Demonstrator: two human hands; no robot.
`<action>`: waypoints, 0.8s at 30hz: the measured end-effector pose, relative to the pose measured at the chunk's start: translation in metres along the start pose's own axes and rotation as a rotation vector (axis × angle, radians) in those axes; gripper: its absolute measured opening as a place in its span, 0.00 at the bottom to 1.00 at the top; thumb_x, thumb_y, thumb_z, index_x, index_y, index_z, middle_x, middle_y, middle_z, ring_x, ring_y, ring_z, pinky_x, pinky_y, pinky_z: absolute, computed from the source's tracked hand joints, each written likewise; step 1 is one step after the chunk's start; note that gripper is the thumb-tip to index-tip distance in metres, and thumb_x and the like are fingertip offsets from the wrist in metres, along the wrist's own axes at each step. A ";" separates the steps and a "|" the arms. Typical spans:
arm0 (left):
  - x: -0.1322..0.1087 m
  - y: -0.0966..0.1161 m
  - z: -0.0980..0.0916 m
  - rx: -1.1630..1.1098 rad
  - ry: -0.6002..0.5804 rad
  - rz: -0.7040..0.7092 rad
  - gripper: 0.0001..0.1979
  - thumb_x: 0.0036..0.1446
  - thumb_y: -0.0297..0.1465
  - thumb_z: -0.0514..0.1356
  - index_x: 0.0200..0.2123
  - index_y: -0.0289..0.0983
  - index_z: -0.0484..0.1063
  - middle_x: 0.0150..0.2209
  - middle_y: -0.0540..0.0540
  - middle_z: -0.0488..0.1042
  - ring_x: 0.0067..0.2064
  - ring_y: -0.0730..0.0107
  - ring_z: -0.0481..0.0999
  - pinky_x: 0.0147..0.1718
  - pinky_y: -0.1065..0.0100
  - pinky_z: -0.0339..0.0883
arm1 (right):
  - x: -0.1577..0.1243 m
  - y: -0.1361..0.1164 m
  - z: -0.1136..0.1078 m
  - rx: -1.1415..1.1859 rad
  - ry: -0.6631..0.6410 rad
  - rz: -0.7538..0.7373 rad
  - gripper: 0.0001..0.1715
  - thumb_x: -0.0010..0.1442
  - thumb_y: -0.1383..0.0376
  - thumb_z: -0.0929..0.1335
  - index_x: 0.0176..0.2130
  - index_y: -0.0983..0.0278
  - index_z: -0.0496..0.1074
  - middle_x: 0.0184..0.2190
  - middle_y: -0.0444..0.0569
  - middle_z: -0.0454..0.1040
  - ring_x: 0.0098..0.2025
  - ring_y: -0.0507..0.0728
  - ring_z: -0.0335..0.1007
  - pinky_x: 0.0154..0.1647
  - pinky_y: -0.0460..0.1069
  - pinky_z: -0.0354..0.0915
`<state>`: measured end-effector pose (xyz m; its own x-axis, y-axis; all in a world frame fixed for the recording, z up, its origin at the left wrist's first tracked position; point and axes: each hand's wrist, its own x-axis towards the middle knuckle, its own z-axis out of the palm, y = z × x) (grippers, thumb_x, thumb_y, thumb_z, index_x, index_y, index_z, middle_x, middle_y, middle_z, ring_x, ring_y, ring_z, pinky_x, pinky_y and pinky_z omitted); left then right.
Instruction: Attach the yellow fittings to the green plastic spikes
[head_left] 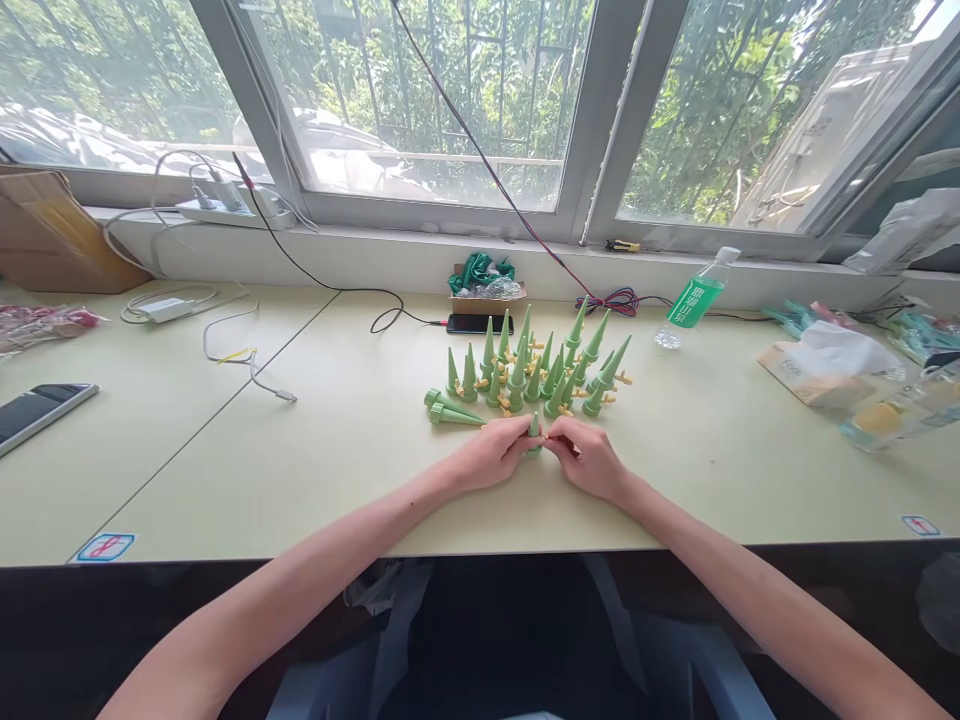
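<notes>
Near the table's front, my left hand (499,450) is closed around a small green plastic cone spike (534,428), which stands upright with its tip showing. From the other side, my right hand (589,455) pinches a tiny yellow valve piece (547,436) against the spike's side. My fingers partly hide both pieces. Just beyond my hands stands a cluster of green cone spikes (517,380), many with yellow valves (622,378) sticking out. Two more green spikes (454,413) lie on their sides left of the cluster.
A black phone (480,324) lies behind the cluster, before a small box (489,300) of green and clear wrapping. Right of it are a water bottle (694,300) and a tissue pack (832,362). Left are a cable (247,370), another phone (45,412) and a carton (64,235).
</notes>
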<state>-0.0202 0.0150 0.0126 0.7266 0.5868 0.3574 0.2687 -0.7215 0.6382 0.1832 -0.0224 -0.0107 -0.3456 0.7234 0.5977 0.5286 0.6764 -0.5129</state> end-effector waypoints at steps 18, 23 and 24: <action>-0.009 -0.002 0.000 0.253 -0.062 0.111 0.09 0.67 0.31 0.47 0.35 0.37 0.63 0.28 0.48 0.67 0.27 0.70 0.67 0.27 0.69 0.53 | 0.006 -0.006 -0.008 0.241 -0.124 0.202 0.16 0.63 0.58 0.65 0.26 0.63 0.67 0.20 0.41 0.62 0.21 0.49 0.52 0.21 0.45 0.52; -0.007 -0.002 0.002 0.239 -0.092 0.059 0.12 0.68 0.35 0.45 0.35 0.37 0.63 0.27 0.48 0.67 0.28 0.69 0.67 0.28 0.68 0.54 | 0.005 -0.006 -0.008 0.174 -0.134 0.141 0.16 0.65 0.61 0.63 0.27 0.63 0.66 0.23 0.43 0.65 0.24 0.50 0.55 0.23 0.46 0.52; -0.006 -0.002 0.002 0.224 -0.091 0.053 0.13 0.69 0.35 0.45 0.35 0.37 0.62 0.28 0.48 0.67 0.28 0.68 0.67 0.28 0.68 0.54 | 0.005 -0.006 -0.008 0.163 -0.133 0.127 0.16 0.66 0.61 0.63 0.27 0.63 0.66 0.23 0.43 0.66 0.25 0.50 0.56 0.24 0.46 0.52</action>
<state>-0.0240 0.0119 0.0080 0.7946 0.5176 0.3174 0.3549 -0.8200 0.4490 0.1848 -0.0235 0.0005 -0.3891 0.8088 0.4410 0.4459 0.5843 -0.6780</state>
